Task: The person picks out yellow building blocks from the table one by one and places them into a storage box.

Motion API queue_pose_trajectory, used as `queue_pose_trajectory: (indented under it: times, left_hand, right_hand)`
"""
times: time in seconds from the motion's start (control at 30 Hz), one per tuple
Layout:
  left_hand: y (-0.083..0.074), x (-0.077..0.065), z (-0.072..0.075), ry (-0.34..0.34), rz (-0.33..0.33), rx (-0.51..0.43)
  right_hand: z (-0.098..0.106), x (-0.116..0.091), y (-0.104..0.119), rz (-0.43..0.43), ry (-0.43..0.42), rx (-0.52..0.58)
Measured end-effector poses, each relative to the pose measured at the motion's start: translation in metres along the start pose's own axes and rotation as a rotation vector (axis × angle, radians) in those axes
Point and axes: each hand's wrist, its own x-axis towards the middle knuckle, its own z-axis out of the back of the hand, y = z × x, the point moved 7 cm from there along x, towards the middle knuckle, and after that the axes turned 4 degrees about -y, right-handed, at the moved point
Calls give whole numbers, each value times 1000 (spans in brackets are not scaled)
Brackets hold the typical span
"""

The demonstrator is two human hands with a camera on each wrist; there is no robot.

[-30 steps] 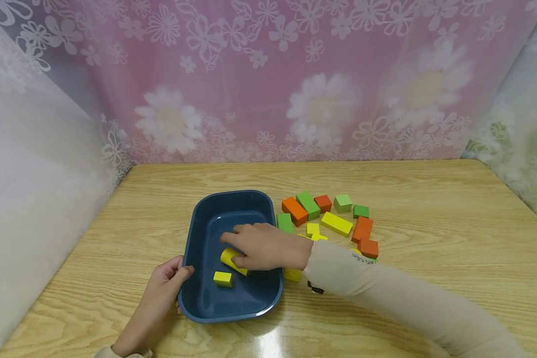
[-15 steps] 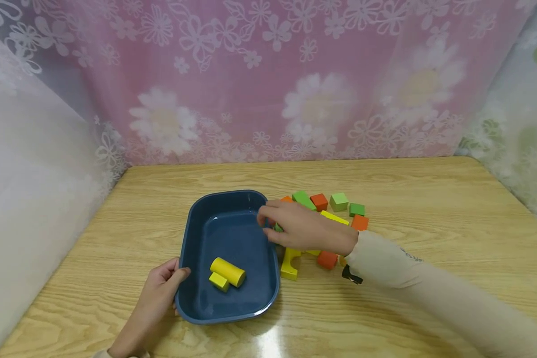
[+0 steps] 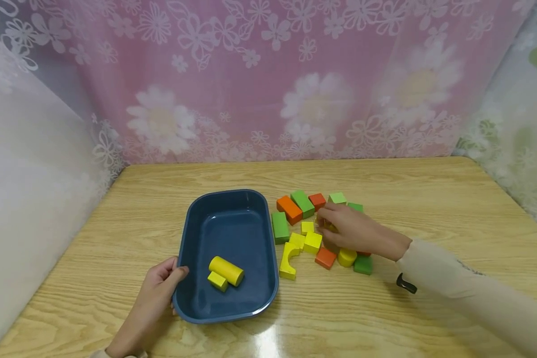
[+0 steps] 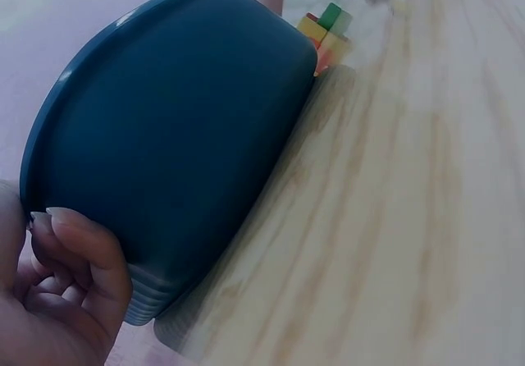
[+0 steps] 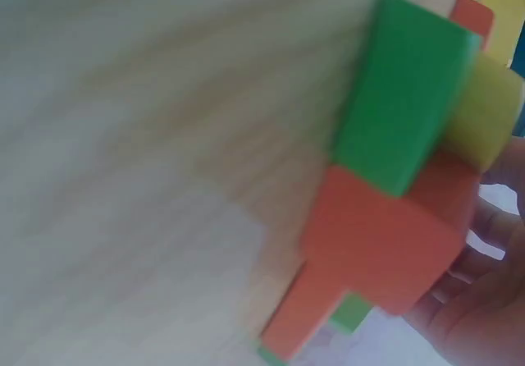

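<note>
A dark blue rectangular tray (image 3: 225, 233) stands on the wooden table. My left hand (image 3: 158, 286) grips its left rim, thumb over the edge and curled fingers (image 4: 86, 251) against the outer wall. Inside lie a yellow cylinder (image 3: 227, 271) and a small yellow block (image 3: 217, 281). My right hand (image 3: 358, 231) reaches down among the loose toy blocks, fingers bent over a yellow block (image 3: 331, 227) that it mostly covers; I cannot tell whether it grips it. In the right wrist view, green (image 5: 406, 95) and red blocks (image 5: 381, 239) stand in front of that hand.
Right of the tray lie a yellow arch (image 3: 288, 263), a green block (image 3: 280, 227), an orange block (image 3: 289, 209), a red block (image 3: 325, 258) and a short yellow cylinder (image 3: 346, 257). A black clip-like piece (image 3: 405, 283) shows below the right sleeve. A pink floral curtain (image 3: 250, 99) hangs behind.
My right hand has let go of the yellow cylinder in the tray and moved right, out over the loose blocks. The cylinder now rests against the small yellow block. My left hand keeps its hold.
</note>
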Motion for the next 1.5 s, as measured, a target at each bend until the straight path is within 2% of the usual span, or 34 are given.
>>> queue_pose_trajectory:
  times: [0.33,0.57,0.7,0.9,1.23,1.5]
  left_hand:
    - [3,0,0,-8,2,16]
    - [2,1,0,-8,-5,19]
    - [2,1,2,-13,6,32]
    - [2,0,2,-8,19,41]
    - [2,0,1,-2,19,27]
    - [1,0,0,0,23,8]
  right_hand:
    - [4,-10,-18,-27,-61,-111]
    - [3,-11,-24,-55,-32,-124]
    - [2,-10,-24,-38,-18,-113]
    - [3,-11,-21,0,-38,-92]
    - [4,-14,-19,-4,-40,-55]
    - [18,-10,-4,48,-112,-51]
